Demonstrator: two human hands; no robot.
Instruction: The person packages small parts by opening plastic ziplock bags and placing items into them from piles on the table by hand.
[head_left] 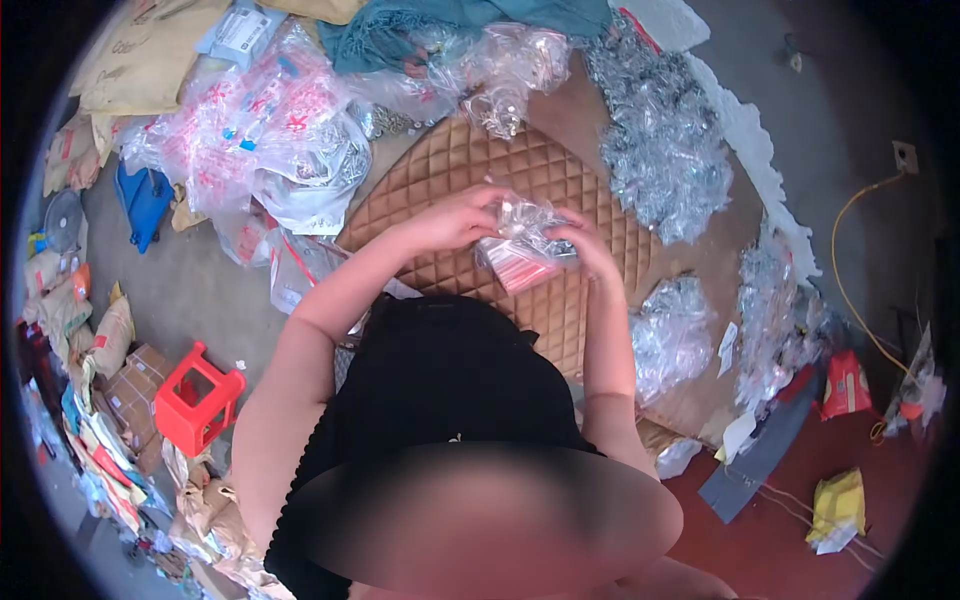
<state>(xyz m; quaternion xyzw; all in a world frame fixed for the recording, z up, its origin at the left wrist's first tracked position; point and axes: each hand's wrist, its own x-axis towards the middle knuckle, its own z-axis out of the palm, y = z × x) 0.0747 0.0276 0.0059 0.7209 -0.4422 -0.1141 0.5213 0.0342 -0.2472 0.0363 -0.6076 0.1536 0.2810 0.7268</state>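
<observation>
A clear plastic bag (525,262) with a pink-and-red striped lower part is held over the brown quilted mat (430,205). My left hand (468,217) has its fingers closed on the upper left side of the bag. On the right side, my right hand (585,243) grips the bag's crumpled upper edge with curled fingers. Small shiny contents seem to show through the plastic near the top, too blurred to name. Both hands are close together in front of my body.
Printed clear bags (270,120) pile up at the back left. Heaps of small filled bags (665,135) lie to the right, with loose bags (515,70) behind the mat. A red stool (198,400) stands left. A yellow cable (838,230) runs along the right floor.
</observation>
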